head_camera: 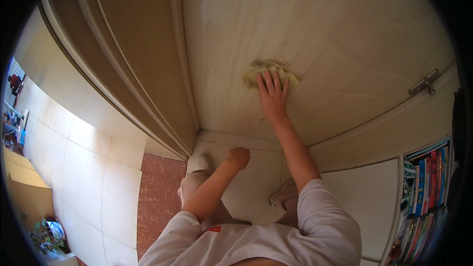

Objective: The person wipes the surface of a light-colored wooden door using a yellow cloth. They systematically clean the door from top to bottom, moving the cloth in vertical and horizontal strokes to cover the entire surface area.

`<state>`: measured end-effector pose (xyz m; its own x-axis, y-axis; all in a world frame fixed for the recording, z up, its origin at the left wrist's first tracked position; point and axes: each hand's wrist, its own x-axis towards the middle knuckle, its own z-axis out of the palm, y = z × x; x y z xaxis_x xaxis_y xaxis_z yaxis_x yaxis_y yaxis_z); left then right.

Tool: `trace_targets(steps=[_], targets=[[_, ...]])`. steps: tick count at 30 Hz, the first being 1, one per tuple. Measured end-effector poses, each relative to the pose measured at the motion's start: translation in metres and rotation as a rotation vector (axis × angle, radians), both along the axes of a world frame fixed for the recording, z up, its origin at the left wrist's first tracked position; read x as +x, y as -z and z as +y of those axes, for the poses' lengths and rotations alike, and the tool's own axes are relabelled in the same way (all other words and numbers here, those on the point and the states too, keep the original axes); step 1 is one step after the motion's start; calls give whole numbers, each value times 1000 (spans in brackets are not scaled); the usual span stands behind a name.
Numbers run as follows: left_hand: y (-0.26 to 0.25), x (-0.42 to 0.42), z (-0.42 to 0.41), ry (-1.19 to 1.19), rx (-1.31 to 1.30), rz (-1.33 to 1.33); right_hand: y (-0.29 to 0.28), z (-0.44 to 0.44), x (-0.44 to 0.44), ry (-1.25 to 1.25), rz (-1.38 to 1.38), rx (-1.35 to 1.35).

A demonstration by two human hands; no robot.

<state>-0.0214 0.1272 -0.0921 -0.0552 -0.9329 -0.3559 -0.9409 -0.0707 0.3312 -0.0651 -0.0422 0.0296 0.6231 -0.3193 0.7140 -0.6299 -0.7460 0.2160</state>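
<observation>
My right hand (273, 98) lies flat with fingers spread on a crumpled pale yellow cloth (251, 74), holding it against a cream wood-grain door (236, 26). The cloth's edges bunch up around and beyond the fingertips, and its upper rim is blurred. Lower and to the left, my left hand (239, 157) is curled into a fist in front of my body, apart from the door. Nothing shows in that fist, though its inner side is hidden.
A metal lever handle (424, 82) sits at the door's right edge. To the left stands a moulded door frame (181, 62), with a reddish floor strip (159, 199) below it. Bookshelves with upright books (430, 181) are at right. A potted plant (46, 236) stands lower left; a person (14, 82) appears far left.
</observation>
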Motion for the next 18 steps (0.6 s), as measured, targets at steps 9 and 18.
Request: trace_targets(steps=[9,18], targets=[[-4,6,3,-23,35,32,30,-3,-58,240,1,134],[3,0,1,-6,3,8,-7,31,45,-7,155,99]])
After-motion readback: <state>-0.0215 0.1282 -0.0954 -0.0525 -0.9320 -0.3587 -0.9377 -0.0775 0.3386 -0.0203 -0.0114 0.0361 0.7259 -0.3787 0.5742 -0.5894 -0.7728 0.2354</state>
